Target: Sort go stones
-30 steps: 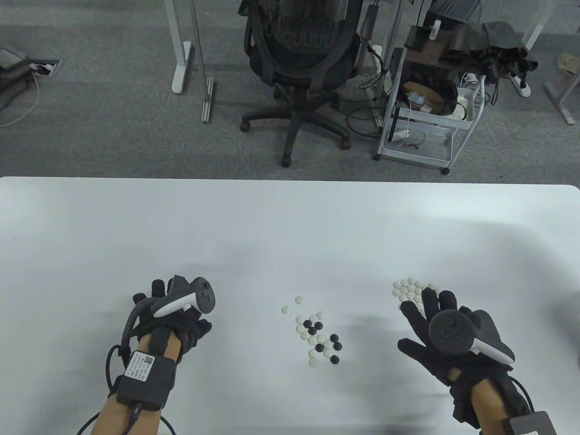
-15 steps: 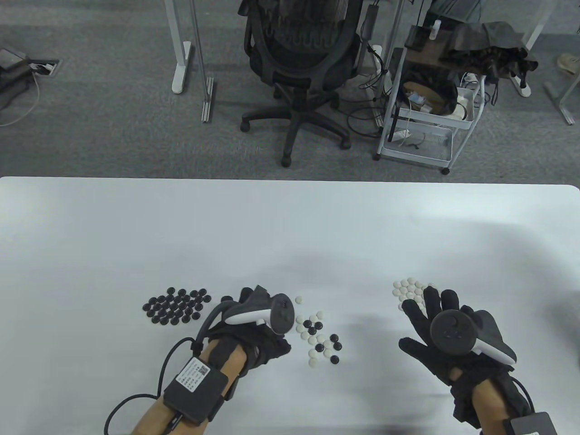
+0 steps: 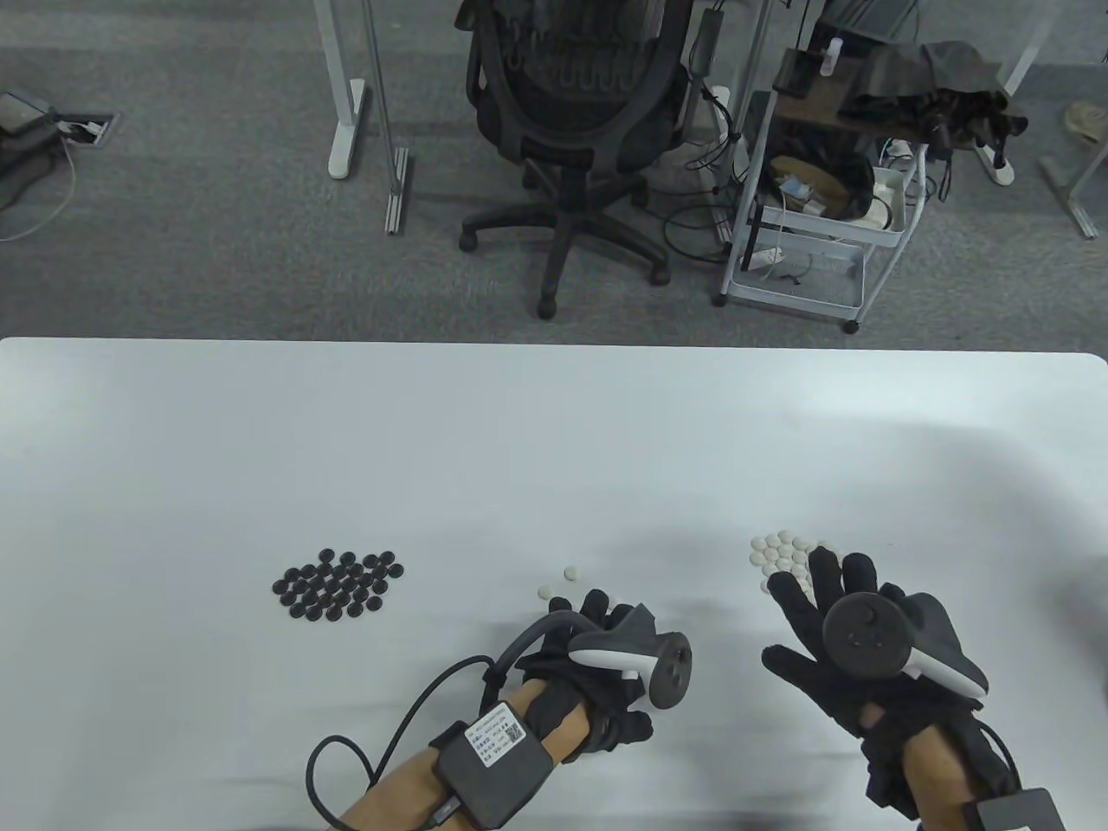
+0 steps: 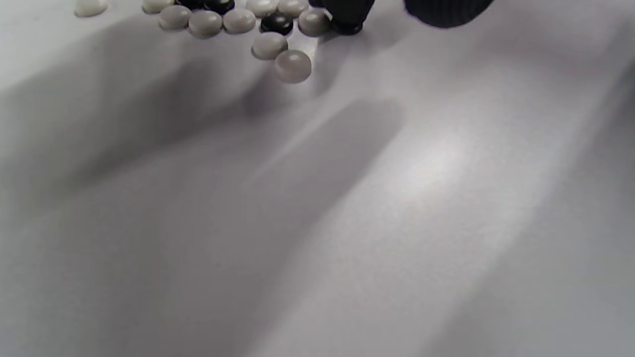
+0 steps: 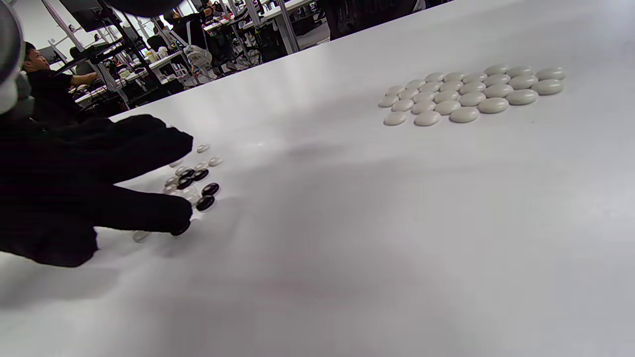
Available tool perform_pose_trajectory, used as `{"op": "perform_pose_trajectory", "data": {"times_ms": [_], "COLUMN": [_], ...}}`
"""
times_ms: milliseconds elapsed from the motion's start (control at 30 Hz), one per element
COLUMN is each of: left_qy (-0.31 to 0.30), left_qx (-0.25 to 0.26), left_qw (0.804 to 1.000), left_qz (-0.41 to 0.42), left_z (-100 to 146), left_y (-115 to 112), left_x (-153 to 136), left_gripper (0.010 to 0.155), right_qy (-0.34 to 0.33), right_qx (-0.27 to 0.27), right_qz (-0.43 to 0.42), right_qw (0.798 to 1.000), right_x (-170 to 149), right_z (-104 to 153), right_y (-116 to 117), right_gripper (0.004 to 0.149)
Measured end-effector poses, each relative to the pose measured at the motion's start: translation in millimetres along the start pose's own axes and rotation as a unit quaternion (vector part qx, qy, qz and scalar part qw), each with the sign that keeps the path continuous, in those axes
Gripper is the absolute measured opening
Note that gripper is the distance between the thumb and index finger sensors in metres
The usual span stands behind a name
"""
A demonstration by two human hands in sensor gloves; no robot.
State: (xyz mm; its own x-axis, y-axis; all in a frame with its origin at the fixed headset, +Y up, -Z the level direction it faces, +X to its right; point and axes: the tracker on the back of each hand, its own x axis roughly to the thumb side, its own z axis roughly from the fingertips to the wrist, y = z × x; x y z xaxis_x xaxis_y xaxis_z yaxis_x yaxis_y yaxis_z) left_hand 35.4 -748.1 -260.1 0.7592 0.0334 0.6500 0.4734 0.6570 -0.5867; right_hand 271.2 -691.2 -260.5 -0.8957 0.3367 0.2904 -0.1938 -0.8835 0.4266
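Observation:
My left hand [image 3: 610, 619] hovers over the mixed pile of black and white Go stones [image 5: 196, 181] and hides it in the table view. Its finger and thumb are spread apart, and one fingertip [image 5: 173, 218] touches the table beside a black stone. The left wrist view shows the pile [image 4: 238, 20] just under the fingertips [image 4: 347, 20]. Two stray white stones [image 3: 558, 582] lie left of that hand. My right hand [image 3: 805, 606] rests flat with spread fingers, holding nothing, and partly covers the near edge of the sorted white stones [image 3: 783, 552]. The sorted black stones [image 3: 338, 586] lie at the left.
The white table's [image 3: 554, 433] far edge runs across the middle of the table view. Beyond it stand an office chair [image 3: 571, 130] and a white cart [image 3: 814, 216] on the floor. People and desks show far off in the right wrist view.
My left hand has moved right from over the black group to the mixed pile, uncovering the black stones and covering the pile. The right hand has stayed still.

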Motion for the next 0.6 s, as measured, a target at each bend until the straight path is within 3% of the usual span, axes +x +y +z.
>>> {"op": "perform_pose_trajectory", "data": {"times_ms": [233,367,500,600], "left_qy": [-0.019,-0.048,-0.025,0.028], "left_qx": [-0.001,-0.008,-0.005,-0.008], "left_qw": [1.000,0.998,0.999,0.998], "left_qz": [-0.008,0.041,0.043,0.059], "left_z": [14,27,44,60], "left_y": [-14,-32,-48,-58], "left_x": [1,-8,-28,-61], "left_gripper": [0.063,0.062,0.061,0.059], "right_qy": [0.000,-0.001,0.000,0.002], "right_qx": [0.000,0.000,0.001,0.002], "right_qz": [0.000,0.001,0.002,0.003], "right_qw": [1.000,1.000,1.000,1.000], "right_x": [-1,0,0,0], "right_z": [0,0,0,0], "right_y": [0,1,1,1], "right_gripper": [0.079,0.079,0.078,0.078]}}
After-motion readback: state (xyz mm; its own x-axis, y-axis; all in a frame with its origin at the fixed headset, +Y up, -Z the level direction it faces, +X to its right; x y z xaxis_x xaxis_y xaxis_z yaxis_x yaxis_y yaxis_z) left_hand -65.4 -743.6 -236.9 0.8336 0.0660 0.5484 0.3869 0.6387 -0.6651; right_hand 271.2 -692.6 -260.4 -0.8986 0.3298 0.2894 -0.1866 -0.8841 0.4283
